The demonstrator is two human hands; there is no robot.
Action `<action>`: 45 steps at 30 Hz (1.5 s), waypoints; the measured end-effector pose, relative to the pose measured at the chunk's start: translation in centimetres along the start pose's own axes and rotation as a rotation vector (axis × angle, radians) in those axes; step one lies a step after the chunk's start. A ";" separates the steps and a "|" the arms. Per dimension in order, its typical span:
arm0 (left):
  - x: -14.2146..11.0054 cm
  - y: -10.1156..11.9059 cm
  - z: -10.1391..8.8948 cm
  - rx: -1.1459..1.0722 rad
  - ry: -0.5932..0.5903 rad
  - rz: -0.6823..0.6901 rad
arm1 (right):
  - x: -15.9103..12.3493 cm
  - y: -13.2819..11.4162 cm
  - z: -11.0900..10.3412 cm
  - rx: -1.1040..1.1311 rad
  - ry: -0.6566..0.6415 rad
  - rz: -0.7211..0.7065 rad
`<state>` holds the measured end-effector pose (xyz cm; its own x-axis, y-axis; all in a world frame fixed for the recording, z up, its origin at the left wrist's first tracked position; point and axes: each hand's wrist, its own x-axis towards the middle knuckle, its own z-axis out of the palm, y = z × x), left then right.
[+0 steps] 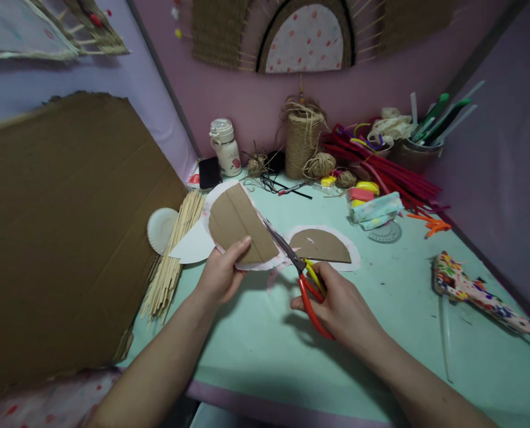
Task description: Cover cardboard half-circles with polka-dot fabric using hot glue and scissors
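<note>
My left hand (222, 270) grips a half-round cardboard piece (240, 223) backed with white fabric or paper, thumb on the cardboard and fingers underneath. The pale backing sticks out past the cardboard's edge. In my right hand (336, 297) is a pair of scissors (307, 273) with red and yellow handles. Its blades lie along the straight edge of the held piece, near the backing's margin. A thin trimmed strip (273, 278) hangs below the blades. Behind the scissors, a second cardboard half-circle (322, 245) rests on a white backing on the table.
Thin wooden sticks (171, 261) and a large cardboard sheet (68, 238) occupy the left. At the back stand a white bottle (226, 148) and a twine spool (300, 145). A patterned glue gun (474, 294) lies right, near a protractor (385, 232).
</note>
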<state>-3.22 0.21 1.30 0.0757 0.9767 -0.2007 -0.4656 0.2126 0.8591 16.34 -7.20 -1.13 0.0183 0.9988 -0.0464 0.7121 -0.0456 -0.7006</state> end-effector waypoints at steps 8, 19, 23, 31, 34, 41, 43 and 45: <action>0.0 0.0 0.0 -0.004 -0.009 0.003 | 0.0 0.0 0.1 0.047 -0.007 0.000; 0.0 0.1 0.2 -0.008 0.015 0.010 | -0.1 0.6 0.1 0.140 -0.063 -0.001; 0.1 0.1 0.1 -0.010 0.029 0.040 | -0.1 0.6 -0.1 0.185 -0.084 0.012; 0.2 0.1 0.1 -0.081 0.028 0.060 | -0.1 0.4 0.0 0.097 -0.039 0.019; 0.1 0.1 0.2 -0.100 0.022 0.061 | -0.1 0.2 0.0 0.084 -0.033 0.049; -0.1 -0.1 0.4 -0.112 0.025 0.029 | 0.1 -0.2 -0.1 0.041 -0.074 0.092; -0.1 -0.3 0.4 -0.109 0.012 0.023 | 0.1 -0.3 -0.2 0.045 -0.072 0.098; -0.2 -0.5 0.3 -0.101 -0.007 0.024 | 0.0 -0.3 -0.3 0.055 -0.072 0.110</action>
<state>-2.75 -0.03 1.06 0.0694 0.9818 -0.1767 -0.5537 0.1852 0.8119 16.31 -7.14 -0.69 0.0424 0.9837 -0.1749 0.6692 -0.1579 -0.7261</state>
